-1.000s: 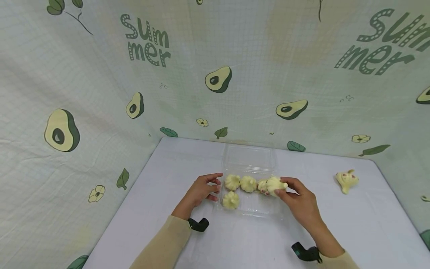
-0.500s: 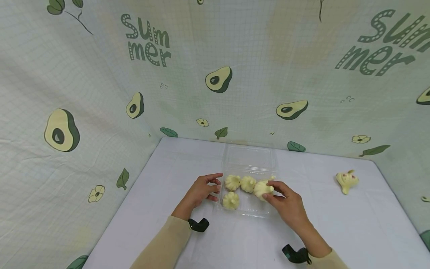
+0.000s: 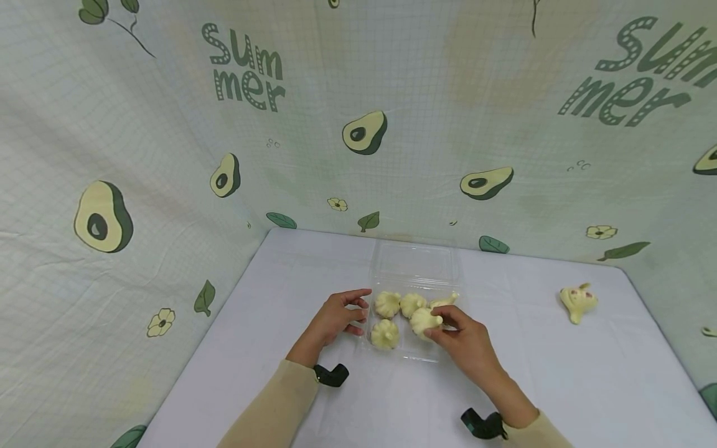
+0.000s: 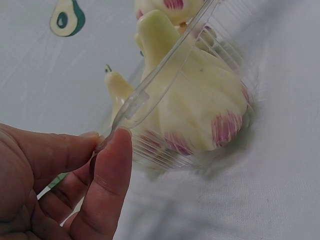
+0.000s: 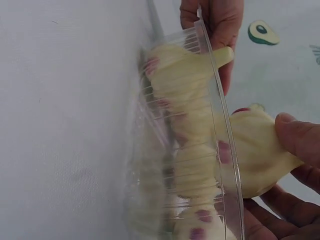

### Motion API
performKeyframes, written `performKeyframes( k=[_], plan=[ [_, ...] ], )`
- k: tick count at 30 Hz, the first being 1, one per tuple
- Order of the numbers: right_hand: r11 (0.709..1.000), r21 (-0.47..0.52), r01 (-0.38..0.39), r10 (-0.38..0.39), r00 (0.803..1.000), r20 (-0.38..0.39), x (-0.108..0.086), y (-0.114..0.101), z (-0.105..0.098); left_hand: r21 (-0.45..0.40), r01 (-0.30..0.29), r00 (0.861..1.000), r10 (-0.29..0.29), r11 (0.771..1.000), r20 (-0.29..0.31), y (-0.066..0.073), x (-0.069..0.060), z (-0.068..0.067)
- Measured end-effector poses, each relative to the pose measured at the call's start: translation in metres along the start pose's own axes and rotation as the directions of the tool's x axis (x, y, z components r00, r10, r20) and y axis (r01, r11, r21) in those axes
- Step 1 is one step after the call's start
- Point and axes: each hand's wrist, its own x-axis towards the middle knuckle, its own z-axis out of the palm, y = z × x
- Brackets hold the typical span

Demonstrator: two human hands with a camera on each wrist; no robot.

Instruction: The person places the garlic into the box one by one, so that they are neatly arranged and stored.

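A clear plastic clamshell box [image 3: 420,356] lies on the white table with its lid folded back. My left hand [image 3: 336,318] pinches the box's left rim between thumb and forefinger, as the left wrist view shows. Pale garlic bulbs with purple patches sit inside: one at the front left [image 3: 384,334], and a back row with a left bulb [image 3: 387,304], a middle bulb [image 3: 413,303] and a tilted right bulb [image 3: 445,300]. My right hand [image 3: 470,348] holds another garlic bulb [image 5: 257,152] by its neck side, over the front middle of the box. Whether it touches the box floor is unclear.
One more garlic bulb [image 3: 579,300] lies on its side on the right part of the table [image 3: 560,367]. The transparent lid [image 3: 416,261] reaches back toward a printed cloth backdrop [image 3: 420,143], which also hangs along both sides.
My right hand has carried its garlic bulb leftward and toward the front of the box, uncovering the right bulb in the back row. My left hand has stayed still.
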Motion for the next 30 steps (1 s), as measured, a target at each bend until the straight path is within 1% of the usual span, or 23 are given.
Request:
performKeyframes(
  k=[5, 10, 22, 30],
  plan=[
    [1.0, -0.017, -0.012, 0.013, 0.998, 0.058, 0.0, 0.0, 0.005, 0.0, -0.006, 1.0, 0.006, 1.0, 0.002, 0.0, 0.0, 0.0],
    [0.997, -0.077, -0.005, 0.012, 0.996, 0.092, 0.002, 0.0, 0.011, 0.004, -0.01, 1.0, 0.01, 1.0, 0.004, 0.001, -0.001, 0.0],
    [0.992, -0.128, 0.003, 0.008, 0.997, 0.082, 0.004, 0.003, 0.02, 0.001, 0.0, 1.0, 0.0, 1.0, 0.005, 0.001, 0.0, 0.0],
    [0.977, -0.211, 0.008, 0.013, 0.995, 0.097, 0.007, 0.004, 0.022, -0.003, 0.0, 1.0, 0.0, 1.0, 0.006, 0.001, 0.001, 0.001]
  ],
)
